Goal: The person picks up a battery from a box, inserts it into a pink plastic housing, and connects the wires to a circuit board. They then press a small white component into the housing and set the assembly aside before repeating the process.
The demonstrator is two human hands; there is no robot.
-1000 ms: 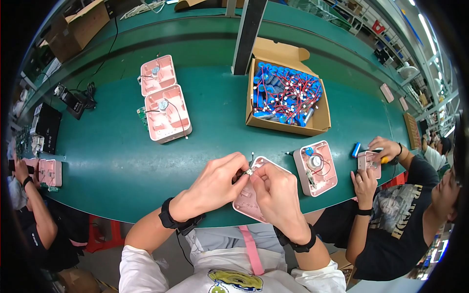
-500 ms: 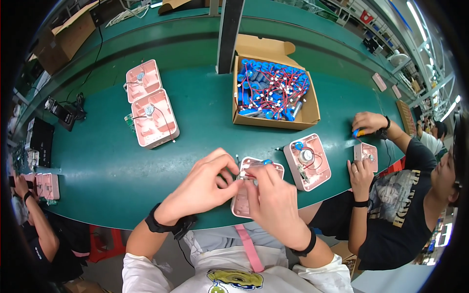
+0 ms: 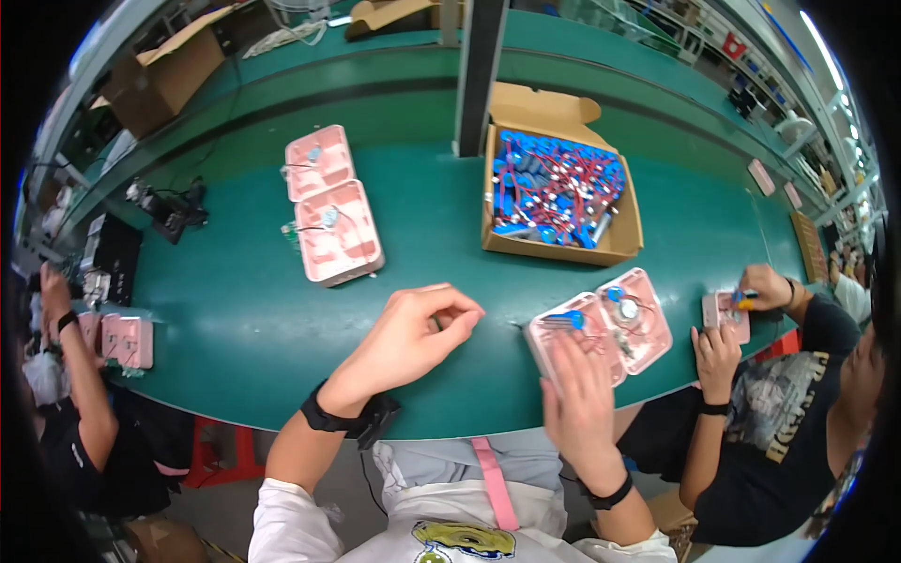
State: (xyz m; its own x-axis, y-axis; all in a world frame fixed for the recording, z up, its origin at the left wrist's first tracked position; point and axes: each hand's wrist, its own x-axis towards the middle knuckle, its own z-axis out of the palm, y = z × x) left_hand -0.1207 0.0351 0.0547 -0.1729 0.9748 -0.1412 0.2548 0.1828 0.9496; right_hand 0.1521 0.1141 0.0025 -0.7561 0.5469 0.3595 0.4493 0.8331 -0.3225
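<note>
My right hand [image 3: 582,403] lies over a pink plastic housing [image 3: 540,342], its fingers stretched out and a little blurred. Inside that housing a blue-wrapped battery cell [image 3: 566,320] shows past the fingertips; its lower part is covered by the hand. Touching or nearly touching it on the right is a second pink housing [image 3: 662,324] with a round metal part [image 3: 628,309], a blue cell end [image 3: 615,294] and thin wires. Off to the left, my left hand [image 3: 418,333] hovers over the green table, thumb and forefinger pinched together with nothing visible between them.
An open cardboard box [image 3: 563,248] of blue cells with red leads stands beyond my hands. Two open pink housings [image 3: 343,272] lie at the left. Co-workers' hands [image 3: 718,361] handle housings on both sides. A dark post [image 3: 477,94] rises behind.
My right hand has slid the housing to the right, up against the other one. My left hand has come off it and now stays apart. The whole view has shifted somewhat.
</note>
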